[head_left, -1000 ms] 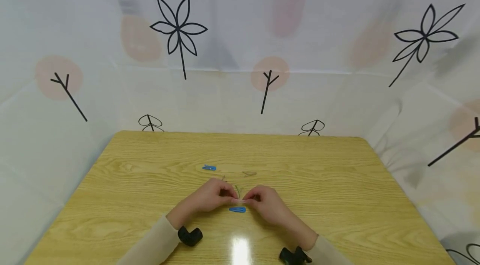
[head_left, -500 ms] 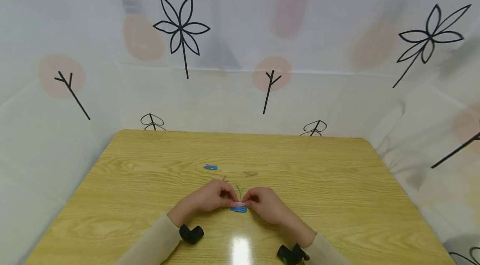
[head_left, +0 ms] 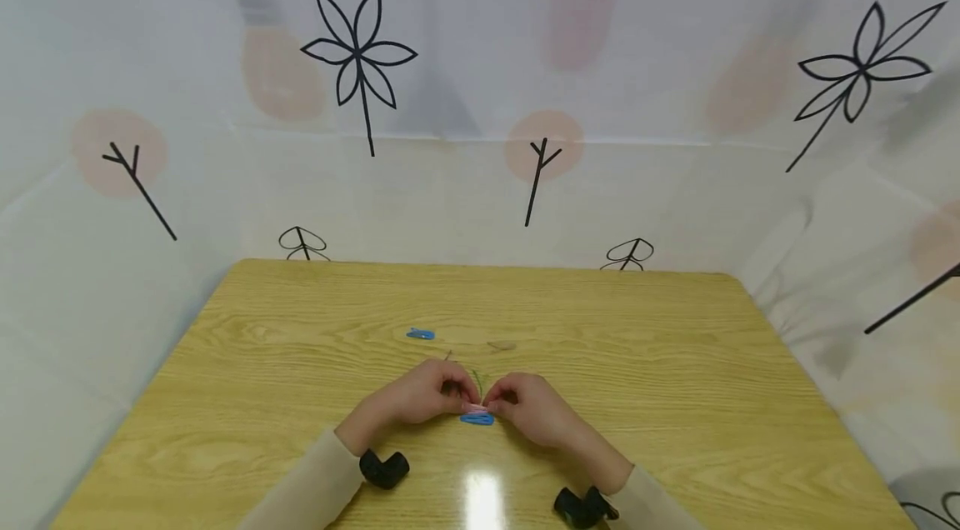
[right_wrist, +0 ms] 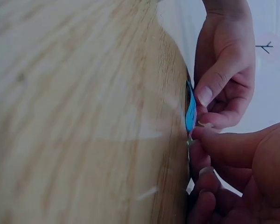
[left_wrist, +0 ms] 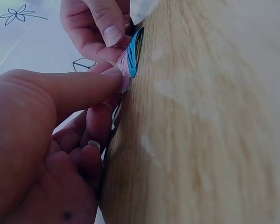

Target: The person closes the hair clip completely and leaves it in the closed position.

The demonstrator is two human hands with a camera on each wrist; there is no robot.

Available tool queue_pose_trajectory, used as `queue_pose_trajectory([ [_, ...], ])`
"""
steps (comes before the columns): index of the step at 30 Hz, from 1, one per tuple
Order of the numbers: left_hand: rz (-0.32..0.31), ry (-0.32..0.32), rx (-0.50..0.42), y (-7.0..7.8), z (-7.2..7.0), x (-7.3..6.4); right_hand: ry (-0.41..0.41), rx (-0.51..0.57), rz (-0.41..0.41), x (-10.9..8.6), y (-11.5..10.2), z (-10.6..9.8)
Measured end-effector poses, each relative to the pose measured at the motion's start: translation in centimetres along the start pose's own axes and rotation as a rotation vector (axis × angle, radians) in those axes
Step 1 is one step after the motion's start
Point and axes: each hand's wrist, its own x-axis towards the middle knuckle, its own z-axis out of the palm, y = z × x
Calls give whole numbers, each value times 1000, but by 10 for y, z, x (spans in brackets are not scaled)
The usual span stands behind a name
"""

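Note:
My left hand (head_left: 422,392) and right hand (head_left: 534,409) meet near the middle of the table. Between them they pinch a pink snap hair clip (head_left: 476,408), one at each end. Right along its near side lies a blue snap hair clip (head_left: 477,420); in the left wrist view the pink clip (left_wrist: 123,70) and blue clip (left_wrist: 136,51) sit close together. A thin green piece (head_left: 477,381) shows just behind the pink clip, its lower part hidden by the fingers. In the right wrist view my fingertips cover most of the pink clip beside the blue one (right_wrist: 190,107).
Farther back on the wooden table (head_left: 315,305) lie another blue hair clip (head_left: 422,334) and a thin brownish clip-like piece (head_left: 502,346). A small dark thin piece (head_left: 448,356) peeks out behind my left hand. A patterned white cloth (head_left: 450,205) hangs around the table.
Both hands have brought the pink clip slightly toward me, up against the blue clip; a narrow gap lay between them a second ago. Over the last half second almost nothing moves.

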Motion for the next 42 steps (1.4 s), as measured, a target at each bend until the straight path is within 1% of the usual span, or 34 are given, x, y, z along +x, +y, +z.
queue_pose_trajectory([
  [8,14,2,23,4,-3,-1,29,25,21,-1,-2,1],
  [11,16,-4,11,2,-4,-2,54,28,23,-1,-3,2],
  [14,19,1,-28,-2,-5,-3,90,20,16,0,-4,3],
  [18,3,60,-62,-6,-5,-4,132,-16,20,4,-6,5],
  [22,-16,157,-33,-8,-3,-4,140,-35,53,7,-8,7],
  [27,4,268,49,-6,1,1,149,-51,89,8,-10,7],
  [30,-7,311,127,-3,2,5,157,-69,119,10,-11,8],
  [32,-13,320,186,1,2,8,160,-84,133,11,-11,8],
  [36,-15,316,309,5,3,13,161,-101,139,12,-10,8],
  [39,-4,316,366,7,3,16,165,-100,133,11,-10,7],
  [42,5,314,393,9,2,18,170,-98,126,11,-9,7],
])
